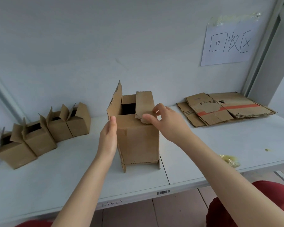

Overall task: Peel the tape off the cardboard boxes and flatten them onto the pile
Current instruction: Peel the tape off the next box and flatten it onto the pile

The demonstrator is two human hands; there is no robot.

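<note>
The tall cardboard box (pixel 138 141) stands upright on the white table (pixel 203 145), and everything else is placed from it. The left hand (pixel 108 138) lies flat against the box's left wall with its fingers straight and together, bracing rather than gripping. The right hand (pixel 166 120) is at the box's top near edge, thumb and forefinger closed in a narrow pinch on the ragged end of the right flap (pixel 144 102). I cannot tell whether a strip of tape sits under those fingertips. The left flap (pixel 116 100) stands up, torn along its edge, and the box mouth is dark and open between the two.

The step in hand looks like clearing the last of the top seam. To do it well, pull low and along the flap, not straight up, so the tape comes away without tearing more paper. The flat left palm should press inward to stop the box from tipping, since it stands on loose bottom flaps (pixel 124 166) and looks unsteady.

The pile of flattened cardboard (pixel 228 108) lies to the right of the box and farther back, well apart. A wad of peeled tape (pixel 229 160) sits to its right, near the table's front edge. Four small open boxes (pixel 39 136) wait in a row to its left.
</note>
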